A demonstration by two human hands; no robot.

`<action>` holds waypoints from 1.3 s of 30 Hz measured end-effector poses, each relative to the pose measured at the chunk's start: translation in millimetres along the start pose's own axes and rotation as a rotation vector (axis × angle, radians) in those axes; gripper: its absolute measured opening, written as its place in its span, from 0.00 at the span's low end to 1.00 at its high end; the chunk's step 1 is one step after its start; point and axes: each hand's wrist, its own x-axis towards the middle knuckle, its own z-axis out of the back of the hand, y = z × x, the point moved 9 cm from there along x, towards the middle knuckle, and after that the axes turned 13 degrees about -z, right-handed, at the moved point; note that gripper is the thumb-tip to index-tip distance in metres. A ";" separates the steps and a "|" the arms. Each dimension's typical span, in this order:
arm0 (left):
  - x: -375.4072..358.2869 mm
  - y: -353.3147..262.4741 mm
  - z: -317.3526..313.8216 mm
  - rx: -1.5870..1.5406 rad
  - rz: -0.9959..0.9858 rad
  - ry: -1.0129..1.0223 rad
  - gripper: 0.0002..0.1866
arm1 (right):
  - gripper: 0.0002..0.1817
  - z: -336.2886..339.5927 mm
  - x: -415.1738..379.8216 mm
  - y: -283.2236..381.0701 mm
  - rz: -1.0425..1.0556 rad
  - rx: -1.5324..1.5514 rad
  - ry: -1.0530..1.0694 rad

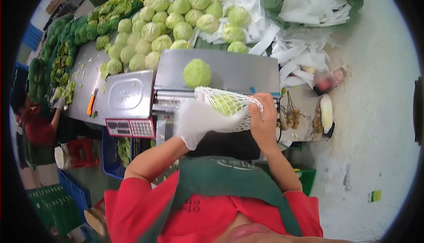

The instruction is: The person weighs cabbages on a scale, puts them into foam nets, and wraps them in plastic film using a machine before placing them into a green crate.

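A white foam net (pixel 240 100) wraps round a green cabbage (pixel 224 103) in front of my chest. My left hand (pixel 193 121), in a white glove and blurred, lies against the net's left side; its fingers are hard to make out. At the net's right end my bare right hand (pixel 263 118) pinches the edge of the mesh. Just beyond the net, a second cabbage (pixel 197 73) rests bare on the steel surface (pixel 260 70).
Many cabbages (pixel 151 31) are heaped at the back, beside white foam nets (pixel 289 55). A scale (pixel 128 96) and an orange knife (pixel 91 103) are to the left. A co-worker (pixel 40 126) is at the far left. A white radish (pixel 326 112) lies at right.
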 end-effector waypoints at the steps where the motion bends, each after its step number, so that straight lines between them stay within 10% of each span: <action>1: -13.5 3.4 -4.9 -0.701 0.200 -0.175 0.29 | 0.23 -0.4 -7.8 4.4 -0.005 -0.065 0.068; 2: -28.5 0.8 -19.5 -1.395 0.393 -0.370 0.29 | 0.23 3.1 -15.4 8.9 -0.025 -0.065 0.086; 4: -48.6 -0.6 -19.4 -1.419 0.408 -0.351 0.29 | 0.21 -32.8 -44.3 -23.9 -0.731 0.598 0.549; 9: -71.8 -14.9 -17.5 -1.538 0.372 -0.061 0.25 | 0.18 -48.2 -69.6 -24.2 -0.919 0.841 0.701; 11: -70.0 -17.9 43.1 -0.900 0.095 -0.487 0.19 | 0.11 -56.2 -75.5 -47.6 -0.916 0.890 0.584; 14: -66.7 -52.7 42.3 -0.872 -0.039 -0.458 0.16 | 0.20 -51.6 -66.8 -38.0 -0.454 0.570 0.417; 19: -71.6 -20.2 29.7 -1.098 0.003 -0.389 0.15 | 0.30 -78.0 -116.9 -32.4 -0.971 1.119 0.717; 31: -38.8 -39.0 6.9 -1.095 0.260 -0.324 0.23 | 0.31 -58.5 -89.8 -32.0 -0.759 1.186 0.648; 36: -10.4 -27.4 30.7 -1.165 0.079 -0.225 0.22 | 0.26 -48.6 -39.7 -43.0 -0.757 1.295 0.598; 39: -12.7 -26.9 93.6 -0.510 -0.066 -0.613 0.19 | 0.24 -29.8 11.9 -58.9 -0.712 1.210 0.511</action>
